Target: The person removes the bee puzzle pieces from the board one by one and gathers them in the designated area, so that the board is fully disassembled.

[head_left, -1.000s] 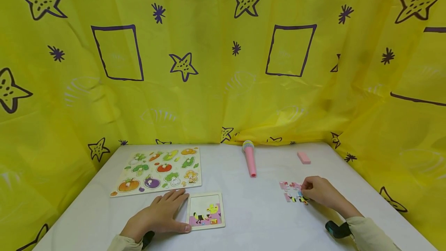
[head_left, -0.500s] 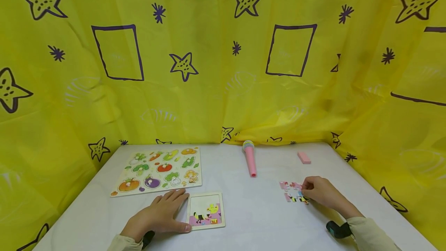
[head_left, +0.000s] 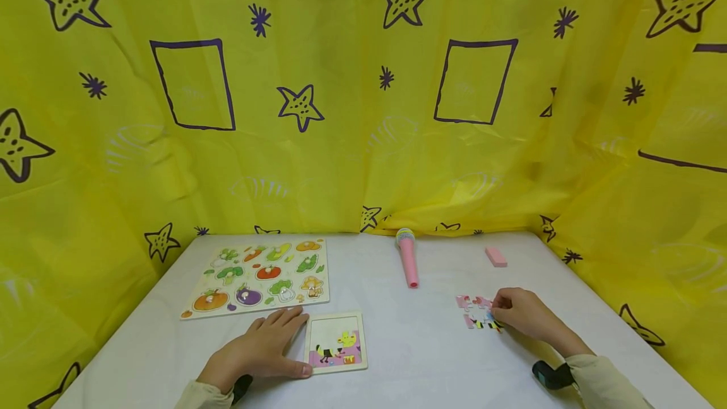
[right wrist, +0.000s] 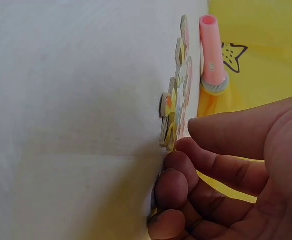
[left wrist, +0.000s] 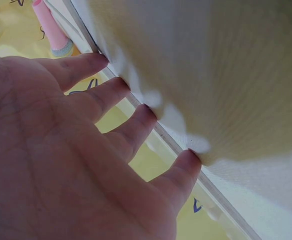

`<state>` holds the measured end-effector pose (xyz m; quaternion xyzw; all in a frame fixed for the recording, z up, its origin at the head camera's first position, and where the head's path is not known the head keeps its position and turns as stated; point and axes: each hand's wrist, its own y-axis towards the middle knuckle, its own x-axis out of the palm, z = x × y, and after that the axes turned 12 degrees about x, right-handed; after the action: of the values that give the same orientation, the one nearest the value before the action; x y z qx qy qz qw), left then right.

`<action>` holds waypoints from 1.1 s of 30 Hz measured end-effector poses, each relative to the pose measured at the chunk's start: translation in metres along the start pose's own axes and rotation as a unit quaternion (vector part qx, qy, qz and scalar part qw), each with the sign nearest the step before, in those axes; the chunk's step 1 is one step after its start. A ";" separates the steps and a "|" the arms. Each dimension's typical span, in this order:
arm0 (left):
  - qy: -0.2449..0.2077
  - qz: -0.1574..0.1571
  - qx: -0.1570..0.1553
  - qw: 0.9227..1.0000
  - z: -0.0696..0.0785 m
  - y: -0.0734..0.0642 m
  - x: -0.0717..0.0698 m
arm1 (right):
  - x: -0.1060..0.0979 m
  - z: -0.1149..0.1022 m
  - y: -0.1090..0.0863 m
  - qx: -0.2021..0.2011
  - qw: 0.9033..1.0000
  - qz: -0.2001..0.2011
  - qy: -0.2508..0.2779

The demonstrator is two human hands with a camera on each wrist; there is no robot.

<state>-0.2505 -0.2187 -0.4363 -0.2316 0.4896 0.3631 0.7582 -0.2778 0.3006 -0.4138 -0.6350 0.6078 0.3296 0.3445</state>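
In the head view, my left hand [head_left: 255, 349] lies with spread fingers beside the small framed jigsaw tray [head_left: 336, 315]. Its thumb touches the tray's lower left corner. Part of the tray is bare; pieces with a yellow and purple picture fill its lower part. The left wrist view has the left hand's fingertips [left wrist: 188, 159] against a board edge. At the right, my right hand [head_left: 522, 313] bends its fingers at the edge of a cluster of jigsaw pieces [head_left: 471, 322] and seems to pinch one. The right wrist view has the thumb and index close to these pieces [right wrist: 169, 107].
A vegetable peg puzzle board [head_left: 193, 313] lies at the back left of the white table [head_left: 409, 358]. A pink toy microphone [head_left: 408, 264] and a pink block [head_left: 496, 257] lie toward the back. A yellow patterned curtain [head_left: 341, 163] encloses the table.
Both hands stay nearly in place. At the right fingertips, the pieces at the lower right of the cluster look slightly shifted.
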 end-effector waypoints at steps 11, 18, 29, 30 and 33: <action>0.000 0.003 0.005 1.000 -0.001 0.000 0.000 | 0.000 -0.010 -0.001 0.038 0.997 -0.011 0.072; -0.004 0.000 0.001 1.000 -0.001 0.000 0.000 | 0.008 -0.023 0.000 0.011 0.995 -0.005 0.102; -0.002 -0.011 -0.012 1.000 0.007 -0.003 -0.005 | 0.034 -0.062 0.001 -0.040 0.983 -0.036 0.177; -0.003 -0.011 -0.011 1.000 0.006 -0.002 -0.005 | 0.037 -0.067 0.002 -0.045 0.983 -0.036 0.175; -0.003 -0.007 -0.006 1.000 0.004 -0.001 -0.003 | 0.048 -0.080 0.004 -0.066 0.983 -0.039 0.165</action>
<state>-0.2481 -0.2178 -0.4319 -0.2384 0.4831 0.3616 0.7610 -0.2796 0.2070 -0.4101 -0.7251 0.6081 0.2463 0.2091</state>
